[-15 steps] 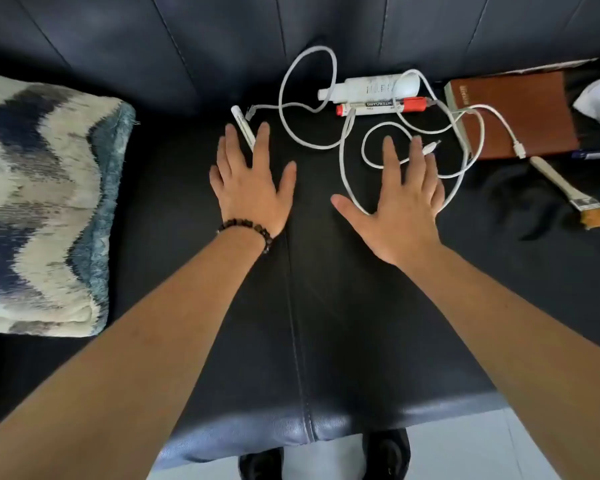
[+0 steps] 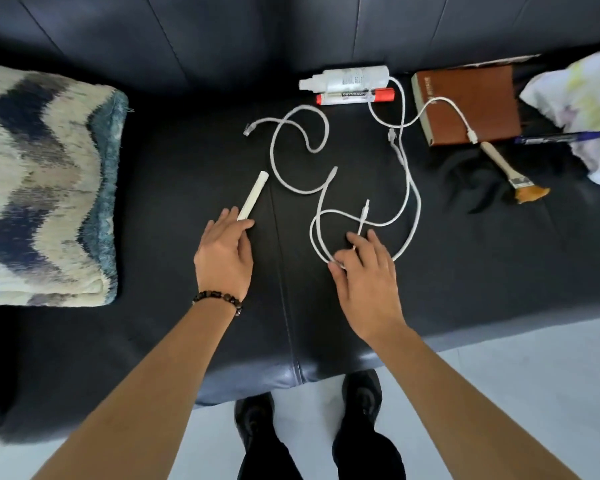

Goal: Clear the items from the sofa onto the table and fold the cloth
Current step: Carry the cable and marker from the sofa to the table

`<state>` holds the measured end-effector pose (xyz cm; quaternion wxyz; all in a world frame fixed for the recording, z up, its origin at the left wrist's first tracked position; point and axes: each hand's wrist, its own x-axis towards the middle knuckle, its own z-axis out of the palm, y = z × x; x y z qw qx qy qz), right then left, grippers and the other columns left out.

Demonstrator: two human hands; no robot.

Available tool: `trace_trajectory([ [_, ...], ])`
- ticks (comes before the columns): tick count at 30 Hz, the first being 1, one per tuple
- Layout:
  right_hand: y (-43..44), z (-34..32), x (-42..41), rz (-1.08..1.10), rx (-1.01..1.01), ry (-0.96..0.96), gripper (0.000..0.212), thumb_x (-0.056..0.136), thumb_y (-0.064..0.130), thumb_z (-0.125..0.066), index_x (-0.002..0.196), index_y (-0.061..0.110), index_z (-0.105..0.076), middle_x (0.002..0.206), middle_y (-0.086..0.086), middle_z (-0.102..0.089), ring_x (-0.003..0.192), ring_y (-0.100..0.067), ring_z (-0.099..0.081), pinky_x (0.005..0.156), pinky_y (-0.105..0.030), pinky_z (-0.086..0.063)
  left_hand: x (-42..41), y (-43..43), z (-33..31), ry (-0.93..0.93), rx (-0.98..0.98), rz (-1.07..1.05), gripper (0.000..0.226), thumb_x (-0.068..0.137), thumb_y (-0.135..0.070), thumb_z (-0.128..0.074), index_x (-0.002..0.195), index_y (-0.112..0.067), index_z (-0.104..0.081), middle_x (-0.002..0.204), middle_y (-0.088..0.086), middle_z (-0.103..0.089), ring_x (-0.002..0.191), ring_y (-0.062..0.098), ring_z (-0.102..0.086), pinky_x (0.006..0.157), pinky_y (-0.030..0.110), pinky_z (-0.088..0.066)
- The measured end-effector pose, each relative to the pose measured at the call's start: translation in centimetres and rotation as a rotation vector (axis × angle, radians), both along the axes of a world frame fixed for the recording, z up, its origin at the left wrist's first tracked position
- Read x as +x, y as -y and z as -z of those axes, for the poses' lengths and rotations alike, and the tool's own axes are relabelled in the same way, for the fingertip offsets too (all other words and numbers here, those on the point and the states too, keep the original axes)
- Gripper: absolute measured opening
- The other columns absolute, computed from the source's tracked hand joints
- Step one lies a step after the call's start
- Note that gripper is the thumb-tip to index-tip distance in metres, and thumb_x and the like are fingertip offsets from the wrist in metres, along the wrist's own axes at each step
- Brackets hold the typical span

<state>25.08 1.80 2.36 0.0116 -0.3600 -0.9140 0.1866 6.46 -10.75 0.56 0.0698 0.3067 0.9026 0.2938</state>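
Your left hand, spread flat a moment ago, now pinches the white stick by its end and your right hand pinches the cable, so clearing the sofa begins.

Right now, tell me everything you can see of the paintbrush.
The paintbrush is flat: pale wooden-looking handle, silver metal band, splayed orange-brown bristles. It lies on the black sofa, diagonal, handle tip up-left beside a corner of the brown book and the plug of a white cable, bristles down-right. The left hand and right hand are both clear of it. Whether the plug touches the handle is unclear.
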Motion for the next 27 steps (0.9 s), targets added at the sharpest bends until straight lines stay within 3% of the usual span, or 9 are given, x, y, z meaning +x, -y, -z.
trace_trajectory([
  [3,2.8,-2.0,1.7,0.020,-0.103,-0.027,0.021,0.101,0.033,-0.047,0.104,0.017,-0.061,0.114,0.000,-0.062,0.107,-0.028,-0.062,0.087,-0.044,-0.055,2.1,2.0,-2.1,0.151,0.028,-0.098,0.022,0.091,0.002,-0.057,0.100,-0.010,-0.073,0.119,0.007,-0.069,0.114,0.021,-0.064,0.097,0.030,-0.049],
  [5,4.1,-3.7,2.6,0.066,-0.182,-0.032,0.028,0.102,0.041,-0.038,0.106,0.020,-0.056,0.107,0.004,-0.058,0.075,-0.023,-0.063,0.063,-0.039,-0.055,4.0,3.7,-3.8,0.298,0.059,-0.204,0.022,0.091,0.001,-0.056,0.097,-0.014,-0.071,0.112,0.004,-0.071,0.086,0.018,-0.068,0.079,0.016,-0.050],
  [6,4.5,-4.5,3.0,0.095,-0.208,-0.035,0.030,0.102,0.044,-0.035,0.108,0.022,-0.054,0.107,0.006,-0.056,0.068,-0.022,-0.061,0.058,-0.038,-0.054,5.1,4.8,-4.7,0.371,0.064,-0.248,0.024,0.092,0.000,-0.055,0.097,-0.018,-0.070,0.107,0.002,-0.071,0.076,0.013,-0.065,0.071,0.011,-0.047],
  [10,4.3,-7.6,3.7,0.173,-0.237,-0.092,0.028,0.102,0.040,-0.042,0.116,0.021,-0.057,0.128,0.007,-0.044,0.077,-0.015,-0.063,0.066,-0.031,-0.053,9.7,8.9,-8.4,0.535,0.059,-0.336,0.026,0.092,0.000,-0.055,0.098,-0.022,-0.067,0.098,-0.003,-0.070,0.077,-0.002,-0.060,0.068,0.004,-0.044],
  [12,3.3,-9.7,3.1,0.219,-0.219,-0.135,0.028,0.102,0.037,-0.046,0.119,0.019,-0.060,0.135,0.004,-0.040,0.080,-0.014,-0.062,0.070,-0.029,-0.051,10.9,10.2,-10.4,0.579,0.061,-0.386,0.026,0.092,0.000,-0.055,0.096,-0.023,-0.068,0.098,-0.003,-0.070,0.079,0.001,-0.061,0.069,0.004,-0.044],
  [17,-0.5,-17.4,0.6,0.392,-0.338,-0.297,0.027,0.105,0.038,-0.041,0.117,0.020,-0.058,0.099,0.006,-0.060,0.081,-0.016,-0.059,0.078,-0.036,-0.049,10.0,10.5,-17.1,0.594,0.095,-0.441,0.025,0.092,-0.004,-0.054,0.099,-0.025,-0.066,0.090,-0.002,-0.071,0.069,0.010,-0.061,0.059,0.010,-0.045],
  [21,-2.3,-27.0,-0.9,0.430,-0.333,-0.420,0.026,0.105,0.040,-0.039,0.111,0.022,-0.057,0.071,0.001,-0.061,0.062,-0.014,-0.056,0.063,-0.032,-0.046,7.5,9.0,-26.2,0.535,0.222,-0.435,0.025,0.093,-0.004,-0.052,0.099,-0.025,-0.064,0.084,0.001,-0.071,0.064,0.014,-0.060,0.060,0.024,-0.049],
  [24,-1.9,-35.9,-1.0,0.439,-0.348,-0.510,0.020,0.105,0.034,-0.043,0.105,0.020,-0.058,0.067,0.005,-0.057,0.059,-0.003,-0.052,0.056,-0.019,-0.040,6.4,8.4,-34.7,0.506,0.311,-0.413,0.021,0.094,-0.006,-0.051,0.098,-0.023,-0.063,0.080,0.004,-0.069,0.068,0.021,-0.062,0.057,0.029,-0.048],
  [27,0.0,-43.3,0.4,0.449,-0.423,-0.566,0.021,0.104,0.035,-0.046,0.106,0.019,-0.060,0.075,0.001,-0.061,0.060,0.001,-0.050,0.059,-0.016,-0.040,6.7,9.0,-42.7,0.471,0.390,-0.353,0.015,0.094,-0.008,-0.052,0.097,-0.019,-0.062,0.082,0.011,-0.066,0.071,0.026,-0.061,0.055,0.027,-0.045],
])
